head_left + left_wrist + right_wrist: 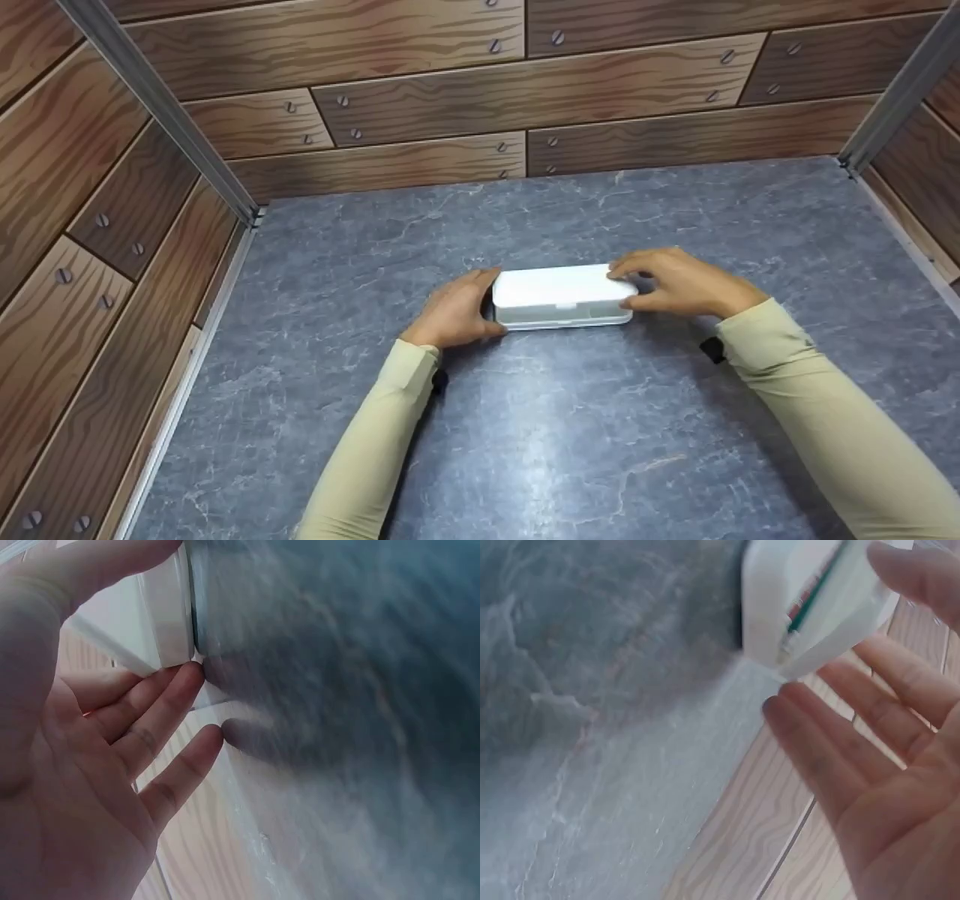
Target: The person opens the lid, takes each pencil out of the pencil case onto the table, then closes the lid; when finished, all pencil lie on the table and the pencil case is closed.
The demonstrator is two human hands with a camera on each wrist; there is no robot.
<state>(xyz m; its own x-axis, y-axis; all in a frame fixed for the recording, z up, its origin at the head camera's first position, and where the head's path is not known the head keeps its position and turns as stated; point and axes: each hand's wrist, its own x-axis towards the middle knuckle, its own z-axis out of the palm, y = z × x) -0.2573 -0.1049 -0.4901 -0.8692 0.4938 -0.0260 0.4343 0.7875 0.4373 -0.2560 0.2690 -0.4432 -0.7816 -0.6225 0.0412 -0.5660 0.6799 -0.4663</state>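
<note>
A white plastic pencil case (559,287) lies on the grey marbled tabletop, its long side facing me. Its lid stands slightly raised, with a gap along the front and right end. Through that gap the right wrist view shows a slim green stick (808,609) and a bit of red beside it. My left hand (454,310) holds the left end, thumb at the front corner and fingers round the back. At the right end, my right hand (681,286) grips the lid between thumb and fingers. The rest of the contents is hidden under the lid.
Wood-patterned panels (450,105) wall in the table at the back, left and right. Grey metal posts (176,127) stand at the back corners. The tabletop (525,435) stretches between my forearms.
</note>
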